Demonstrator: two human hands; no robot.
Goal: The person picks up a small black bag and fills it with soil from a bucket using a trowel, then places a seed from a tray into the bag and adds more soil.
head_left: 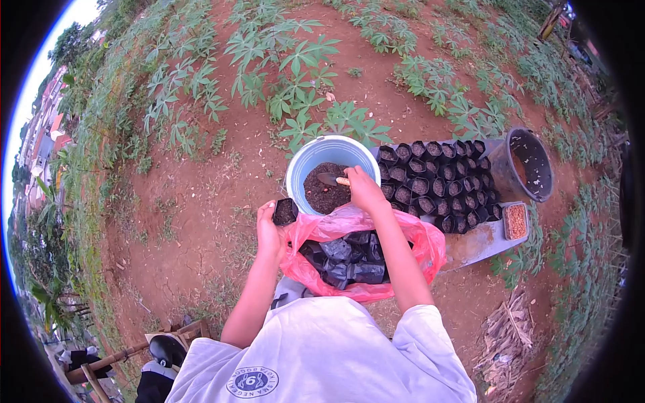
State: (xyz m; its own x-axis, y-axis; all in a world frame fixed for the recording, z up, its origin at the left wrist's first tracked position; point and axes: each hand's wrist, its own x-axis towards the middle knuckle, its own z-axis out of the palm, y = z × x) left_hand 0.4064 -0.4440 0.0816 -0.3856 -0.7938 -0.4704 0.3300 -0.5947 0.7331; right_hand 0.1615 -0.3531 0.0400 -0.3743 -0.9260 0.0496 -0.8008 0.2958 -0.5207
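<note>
My left hand [269, 228] holds a small black bag [285, 212] filled with dark soil, upright beside the bucket. Fingers of my right hand [363, 189] are wrapped round the handle of a small trowel [328, 178], whose blade is over the soil [324, 195] inside the light blue bucket [293, 176]. Below the bucket, a pink plastic bag [430, 250] lies open near my lap with several black plastic bags [346, 258] in it. My right forearm passes over its right part.
Rows of soil-filled black bags [437, 178] stand on a grey board [480, 248] at the right. A dark bucket [497, 168] and a tray of orange-brown grains [516, 221] are beside them. Leafy plants [295, 60] grow ahead; dry leaves [507, 336] lie lower right.
</note>
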